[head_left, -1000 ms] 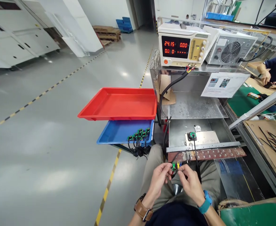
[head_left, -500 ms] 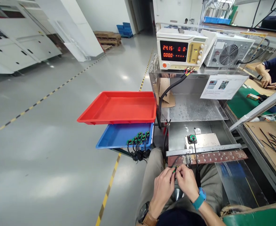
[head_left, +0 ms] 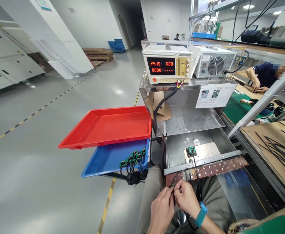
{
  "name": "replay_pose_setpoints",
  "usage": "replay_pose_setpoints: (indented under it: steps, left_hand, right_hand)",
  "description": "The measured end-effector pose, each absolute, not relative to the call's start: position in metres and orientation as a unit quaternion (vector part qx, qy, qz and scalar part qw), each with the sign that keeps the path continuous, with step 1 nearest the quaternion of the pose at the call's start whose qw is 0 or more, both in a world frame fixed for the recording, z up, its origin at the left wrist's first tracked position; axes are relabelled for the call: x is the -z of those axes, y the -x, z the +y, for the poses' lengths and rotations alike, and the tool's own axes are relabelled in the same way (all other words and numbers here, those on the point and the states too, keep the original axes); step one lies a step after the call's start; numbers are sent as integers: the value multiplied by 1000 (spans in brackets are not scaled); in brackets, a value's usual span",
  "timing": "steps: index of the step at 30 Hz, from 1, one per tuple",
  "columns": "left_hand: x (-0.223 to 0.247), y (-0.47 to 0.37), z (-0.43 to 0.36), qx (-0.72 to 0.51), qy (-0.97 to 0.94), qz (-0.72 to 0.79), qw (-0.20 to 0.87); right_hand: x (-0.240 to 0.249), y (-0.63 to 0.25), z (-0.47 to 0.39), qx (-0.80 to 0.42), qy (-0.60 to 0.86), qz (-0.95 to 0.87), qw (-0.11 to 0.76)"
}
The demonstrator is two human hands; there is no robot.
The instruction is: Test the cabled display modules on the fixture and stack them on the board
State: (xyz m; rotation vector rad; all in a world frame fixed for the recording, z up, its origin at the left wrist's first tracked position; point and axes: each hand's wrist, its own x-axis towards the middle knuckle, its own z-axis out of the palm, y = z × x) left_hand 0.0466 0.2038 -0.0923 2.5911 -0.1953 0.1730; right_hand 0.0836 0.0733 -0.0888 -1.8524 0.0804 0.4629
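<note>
My left hand (head_left: 161,205) and my right hand (head_left: 186,197) meet above my lap, fingertips pinched together on a black cable (head_left: 173,179) just in front of the brown strip with metal studs (head_left: 217,168). Fingers hide the cable's end. A loop of black cable also hangs below my right hand. Behind the strip, a metal plate (head_left: 207,151) lies in the steel drawer (head_left: 176,146). On its left end sits a black round fixture with a green ring-shaped circuit board (head_left: 192,150), whose black cable runs down over the strip to a black plug beside my right hand.
To the left, a red tray (head_left: 113,126) overhangs a blue tray (head_left: 96,162) holding several green boards with black cables (head_left: 135,157). A power supply (head_left: 167,65) stands on the shelf ahead. Black wires (head_left: 276,146) lie on the right bench; a co-worker's hands (head_left: 255,85) are beyond.
The camera view has turned and tilted up slightly. Both hands stay together at the strip; the small green piece seen between the fingers before is now hidden.
</note>
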Motion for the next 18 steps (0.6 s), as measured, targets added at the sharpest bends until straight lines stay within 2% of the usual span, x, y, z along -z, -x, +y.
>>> replay_pose_setpoints:
  steps: [9,18]
  left_hand:
    - [105,-49,206,-107,-959,-85,249]
    - [112,-52,210,-84,-962,-86,244]
  right_hand:
    - [95,-86,71,-239,749,34,617]
    - [109,-82,72,-168,784,10,598]
